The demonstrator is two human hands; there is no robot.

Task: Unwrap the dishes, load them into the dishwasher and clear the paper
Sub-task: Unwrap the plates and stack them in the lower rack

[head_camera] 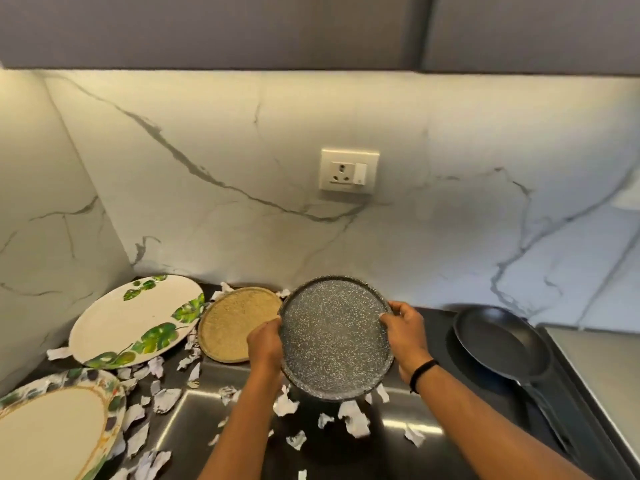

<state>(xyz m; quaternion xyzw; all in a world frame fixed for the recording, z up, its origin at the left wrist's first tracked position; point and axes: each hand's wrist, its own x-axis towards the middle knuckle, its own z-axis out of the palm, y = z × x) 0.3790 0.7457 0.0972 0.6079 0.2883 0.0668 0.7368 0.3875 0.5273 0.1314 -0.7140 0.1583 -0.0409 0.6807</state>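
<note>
Above a dark counter (429,327) scattered with torn paper scraps (353,419), two bare hands hold a round grey speckled plate (334,337) up in the air, tilted so its face looks toward the camera. One hand sits on each side of it. On the near left edge, the left hand (265,344) grips the rim with curled fingers; on the right edge, the right hand (403,329) does the same, thumb on the face and fingers wrapped behind. A black band (423,372) circles the right wrist. No wrapping shows on the plate. Just left of it, and partly hidden behind the left hand, a round tan plate (232,323) lies tilted on the counter near the wall. Further left, a large white plate with green leaves (135,320) leans in the corner against the marble wall (242,140). At the bottom left edge, a cream plate with a leafy patterned rim (52,431) is partly cut off by the frame. Paper scraps lie between and around these plates and across a shiny steel surface (194,410) beneath the forearms. To the right, well apart from the hands, a black frying pan (498,344) rests on the counter with its handle pointing toward the camera. A white socket (349,170) is set in the wall above the plates, under grey cabinets (207,26).
</note>
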